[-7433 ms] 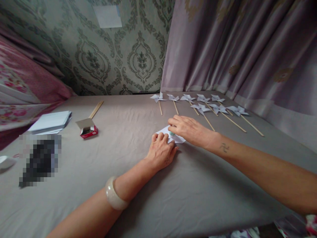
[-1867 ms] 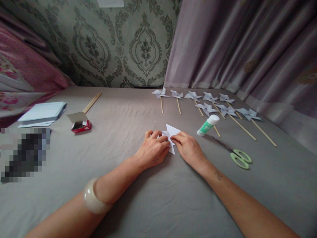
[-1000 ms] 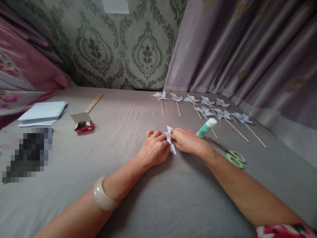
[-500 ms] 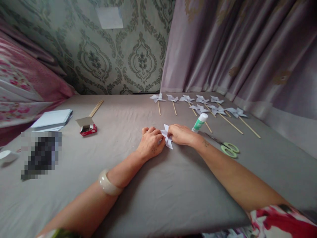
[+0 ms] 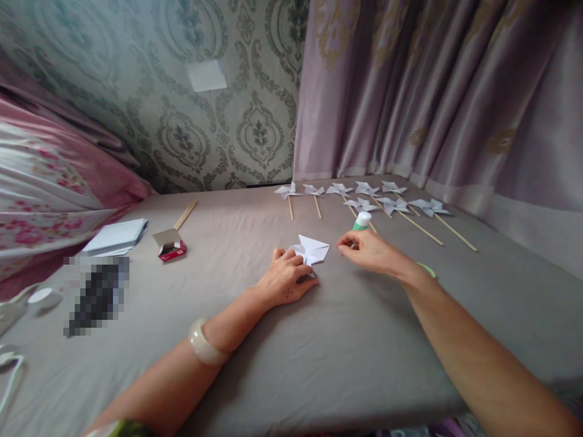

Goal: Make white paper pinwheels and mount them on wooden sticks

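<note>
White paper (image 5: 317, 246) folded like a pinwheel lies on the grey cloth (image 5: 291, 376), held down now by only the left hand (image 5: 285, 276), fingers spread, since the right hand (image 5: 372, 250) moved off near the glue stick (image 5: 363, 221), fingers curled, pinching something or not, I can't tell

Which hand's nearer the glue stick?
Right. The right hand is just in front, partly hiding the glue stick; the left hand is farther left, on the white paper.
</note>
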Tool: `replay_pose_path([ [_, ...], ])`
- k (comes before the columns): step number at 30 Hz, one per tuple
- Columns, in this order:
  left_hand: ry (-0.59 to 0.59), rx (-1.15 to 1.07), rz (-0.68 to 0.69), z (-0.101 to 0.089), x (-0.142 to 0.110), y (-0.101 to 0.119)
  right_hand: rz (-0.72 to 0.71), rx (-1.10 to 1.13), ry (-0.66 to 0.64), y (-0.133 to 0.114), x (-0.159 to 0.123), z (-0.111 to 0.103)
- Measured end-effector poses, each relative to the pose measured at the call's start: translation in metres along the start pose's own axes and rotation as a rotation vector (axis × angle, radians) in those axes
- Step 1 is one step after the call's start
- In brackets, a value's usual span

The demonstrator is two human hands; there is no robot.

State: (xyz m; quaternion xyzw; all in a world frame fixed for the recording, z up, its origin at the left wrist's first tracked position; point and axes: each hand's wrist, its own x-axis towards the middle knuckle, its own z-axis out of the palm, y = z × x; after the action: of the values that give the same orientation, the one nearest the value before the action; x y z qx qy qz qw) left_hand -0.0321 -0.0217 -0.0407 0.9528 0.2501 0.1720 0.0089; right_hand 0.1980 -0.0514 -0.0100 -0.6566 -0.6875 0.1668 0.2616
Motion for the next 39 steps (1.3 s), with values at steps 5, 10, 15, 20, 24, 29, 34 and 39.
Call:
replay_pose_path([
  [5, -0.003, 0.014, -0.057, 0.004, 0.001, -0.005, 0.287, 0.023, 0.083, 0.036, -0.016, -0.017],
  [10, 0.03, 0.029, -0.107, 0.003, 0.001, -0.011, 0.407, -0.065, 0.345, 0.053, -0.015, -0.005],
  [15, 0.066, 0.048, -0.109, 0.008, 0.0, -0.027, 0.307, -0.028, 0.422, 0.061, -0.004, 0.018],
  [20, 0.178, 0.07, -0.2, 0.01, -0.001, -0.037, 0.277, 0.036, 0.357, 0.059, 0.001, 0.023],
  [24, 0.198, 0.041, -0.154, 0.007, 0.002, -0.023, 0.281, 0.066, 0.333, 0.054, 0.001, 0.02],
  [29, 0.076, 0.007, -0.009, 0.006, 0.003, -0.002, 0.32, 0.058, 0.386, 0.052, 0.003, 0.021],
  [34, 0.013, -0.009, 0.012, 0.004, 0.003, -0.001, 0.31, 0.065, 0.405, 0.051, 0.003, 0.024],
  [39, 0.007, -0.021, 0.029, 0.002, 0.003, -0.004, 0.116, 0.27, 0.379, 0.043, 0.0, 0.021],
])
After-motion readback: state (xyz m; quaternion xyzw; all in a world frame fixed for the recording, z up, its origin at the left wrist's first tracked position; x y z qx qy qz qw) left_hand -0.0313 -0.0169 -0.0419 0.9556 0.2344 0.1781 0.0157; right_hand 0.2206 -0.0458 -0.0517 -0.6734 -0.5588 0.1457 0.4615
